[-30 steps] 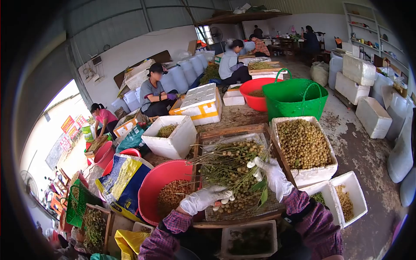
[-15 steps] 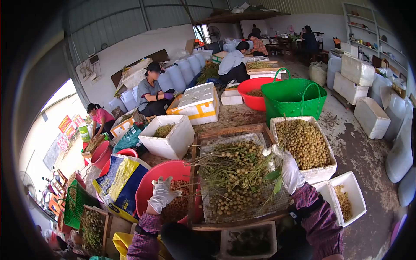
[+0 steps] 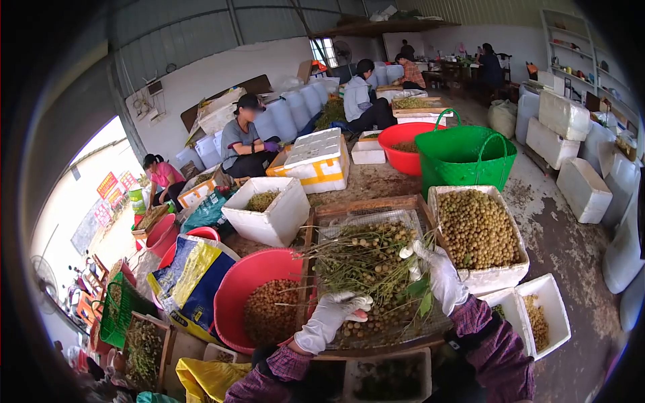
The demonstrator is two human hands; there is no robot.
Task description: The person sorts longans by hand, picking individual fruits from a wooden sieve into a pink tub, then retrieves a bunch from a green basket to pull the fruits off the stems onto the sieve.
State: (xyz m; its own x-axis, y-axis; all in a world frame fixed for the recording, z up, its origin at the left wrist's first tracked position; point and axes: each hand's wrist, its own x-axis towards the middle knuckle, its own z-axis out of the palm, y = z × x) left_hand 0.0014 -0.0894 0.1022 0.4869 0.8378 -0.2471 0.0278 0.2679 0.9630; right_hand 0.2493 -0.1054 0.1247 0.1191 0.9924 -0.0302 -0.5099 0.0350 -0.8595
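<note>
Longan fruits on leafy stems [image 3: 376,258] lie heaped on a wood-framed wire mesh screen [image 3: 336,211], with loose longans beneath them. My right hand [image 3: 440,275], in a white glove, is closed on stems at the right side of the heap, near some green leaves. My left hand [image 3: 330,321], also gloved, reaches over the near left part of the screen with its fingers stretched toward the fruit. Something pinkish shows at its fingertips; I cannot make out what it is.
A red tub [image 3: 232,295] of longans stands left of the screen. On the right are a foam box [image 3: 494,275] full of longans and smaller white boxes [image 3: 561,336]. A green basket [image 3: 463,158] stands behind. Co-workers [image 3: 245,141] sit farther back among foam boxes.
My left hand has moved right, from above the red tub to the near edge of the longan heap. My right hand stays at the heap's right side. The view has shifted slightly.
</note>
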